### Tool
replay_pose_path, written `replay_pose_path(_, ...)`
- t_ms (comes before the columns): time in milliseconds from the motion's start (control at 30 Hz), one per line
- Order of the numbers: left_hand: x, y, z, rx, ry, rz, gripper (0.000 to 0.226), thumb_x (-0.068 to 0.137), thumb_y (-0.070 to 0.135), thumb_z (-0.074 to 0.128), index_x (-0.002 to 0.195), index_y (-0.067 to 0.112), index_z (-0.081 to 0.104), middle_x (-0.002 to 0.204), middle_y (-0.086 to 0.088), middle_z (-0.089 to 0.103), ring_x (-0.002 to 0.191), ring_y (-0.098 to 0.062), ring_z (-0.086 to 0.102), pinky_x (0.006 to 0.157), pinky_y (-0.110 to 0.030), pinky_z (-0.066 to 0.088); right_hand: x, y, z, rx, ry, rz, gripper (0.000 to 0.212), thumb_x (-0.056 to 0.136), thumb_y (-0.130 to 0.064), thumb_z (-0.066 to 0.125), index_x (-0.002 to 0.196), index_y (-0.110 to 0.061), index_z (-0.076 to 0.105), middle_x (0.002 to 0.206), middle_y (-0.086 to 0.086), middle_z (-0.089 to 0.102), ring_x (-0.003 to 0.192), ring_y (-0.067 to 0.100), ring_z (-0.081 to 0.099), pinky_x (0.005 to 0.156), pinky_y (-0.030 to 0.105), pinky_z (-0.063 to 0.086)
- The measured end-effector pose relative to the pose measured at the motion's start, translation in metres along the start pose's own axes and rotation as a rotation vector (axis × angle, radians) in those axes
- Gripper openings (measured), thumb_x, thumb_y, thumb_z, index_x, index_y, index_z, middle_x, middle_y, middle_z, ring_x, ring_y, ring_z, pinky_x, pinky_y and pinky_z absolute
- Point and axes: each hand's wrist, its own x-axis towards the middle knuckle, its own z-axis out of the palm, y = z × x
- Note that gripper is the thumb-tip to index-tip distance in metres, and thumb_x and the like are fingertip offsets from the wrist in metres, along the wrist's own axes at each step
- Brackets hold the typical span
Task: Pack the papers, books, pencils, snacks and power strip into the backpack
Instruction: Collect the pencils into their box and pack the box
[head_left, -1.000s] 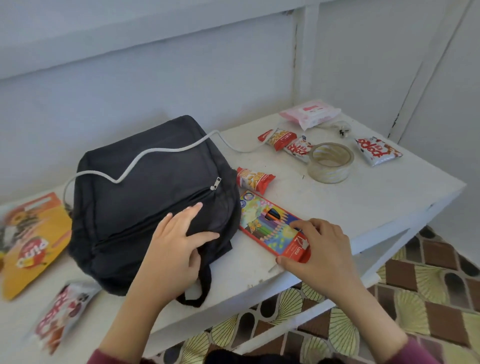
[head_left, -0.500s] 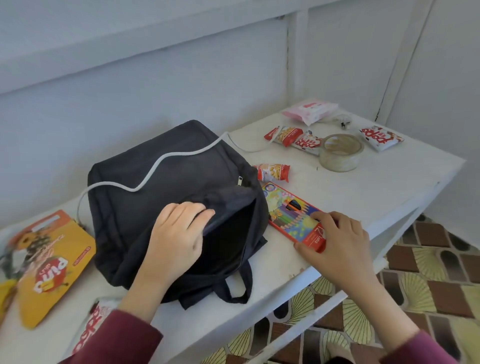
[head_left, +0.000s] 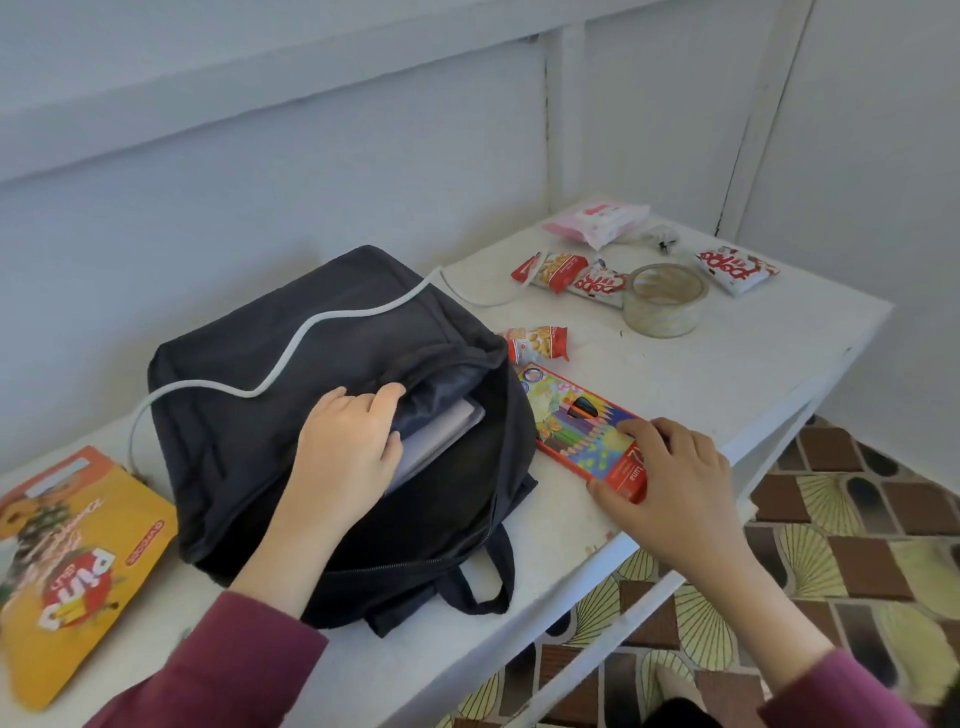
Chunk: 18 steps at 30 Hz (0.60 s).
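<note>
White bench (head_left: 727, 374) against the wall carries everything.

Black backpack (head_left: 249, 415) lies flat mid-bench, main zip open, mouth facing near-right. The left hand (head_left: 348, 447) curls its fingers over the upper lip of the opening and holds it apart. Pale papers (head_left: 447, 431) show inside.

Orange-yellow booklet (head_left: 78, 561) is at the far left, outside the bag.

Pencil box (head_left: 576, 426) lies flat just beside the bag's mouth. The right hand (head_left: 670, 478) grips its near end, fingers on top, thumb at the corner.

White cord (head_left: 291, 353) drapes over the bag; the strip itself is not visible.

Snack packets (head_left: 550, 270) are scattered far right, near a tape roll (head_left: 662, 299).

Step in hand, by my judgement: the pencils. The next move calls for lifting the box and sliding it end-first into the gap under the raised lip.
</note>
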Motion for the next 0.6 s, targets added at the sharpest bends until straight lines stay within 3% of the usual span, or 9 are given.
replay_pose_path(133,-0.006,-0.009,0.002,-0.045,-0.014,0.062,0.046,0.067,0.01,0.077,0.111,0.008,0.061,0.085,-0.004,0.069,0.076,-0.027,0.065,0.091,-0.045,0.047,0.001,0.0,0.0,-0.01,-0.012,-0.002,0.063,0.076,-0.057,0.059,0.13,-0.026,0.045,0.131,0.002,0.046,0.12,0.024,0.04,0.098,0.039,0.031)
replay_pose_path(233,-0.011,-0.016,-0.001,-0.056,-0.072,0.102,0.063,0.057,0.021,0.086,0.114,0.012,0.062,0.096,-0.002,0.069,0.086,-0.025,0.066,0.09,-0.045,0.047,0.001,-0.002,0.0,-0.022,-0.018,0.009,0.063,0.077,-0.055,0.06,0.131,-0.026,0.044,0.133,0.002,0.045,0.121,0.023,0.039,0.099,0.039,0.03)
replay_pose_path(300,-0.01,-0.018,-0.004,-0.094,-0.08,0.106,0.062,0.057,0.013,0.085,0.114,0.013,0.063,0.092,0.0,0.07,0.079,-0.024,0.066,0.074,-0.036,0.052,0.0,-0.004,0.001,-0.028,-0.006,0.014,0.063,0.077,-0.056,0.058,0.13,-0.025,0.045,0.132,0.003,0.046,0.12,0.025,0.04,0.098,0.039,0.031)
replay_pose_path(367,-0.007,-0.016,-0.012,-0.159,-0.093,0.102,0.054,0.064,0.007,0.078,0.114,0.017,0.061,0.08,0.005,0.068,0.063,-0.019,0.061,0.053,-0.022,0.043,0.0,-0.006,0.002,-0.034,0.007,0.027,0.063,0.076,-0.055,0.058,0.129,-0.024,0.046,0.131,0.005,0.047,0.119,0.027,0.041,0.097,0.04,0.032)
replay_pose_path(400,-0.003,-0.015,-0.018,-0.205,-0.103,0.082,0.051,0.069,0.008,0.074,0.115,0.021,0.058,0.077,0.008,0.066,0.058,-0.015,0.057,0.05,-0.019,0.036,-0.001,-0.007,0.003,-0.036,0.01,0.036,0.063,0.076,-0.055,0.058,0.129,-0.023,0.047,0.131,0.006,0.047,0.119,0.028,0.041,0.097,0.041,0.032)
replay_pose_path(500,0.016,-0.019,-0.046,-0.412,-0.165,-0.086,0.048,0.079,0.015,0.066,0.116,0.04,0.049,0.086,0.018,0.064,0.069,-0.008,0.058,0.067,-0.022,0.039,-0.002,-0.01,0.005,-0.042,0.018,0.049,0.063,0.077,-0.055,0.056,0.13,-0.023,0.046,0.133,0.007,0.046,0.121,0.028,0.039,0.098,0.041,0.031)
replay_pose_path(600,0.038,-0.045,-0.067,-0.736,-0.379,-0.222,0.055,0.082,0.011,0.067,0.113,0.049,0.043,0.098,0.011,0.069,0.085,-0.013,0.066,0.092,-0.034,0.041,-0.003,-0.012,0.006,-0.056,0.021,0.056,0.063,0.078,-0.056,0.053,0.131,-0.023,0.045,0.134,0.007,0.045,0.122,0.028,0.039,0.099,0.04,0.031)
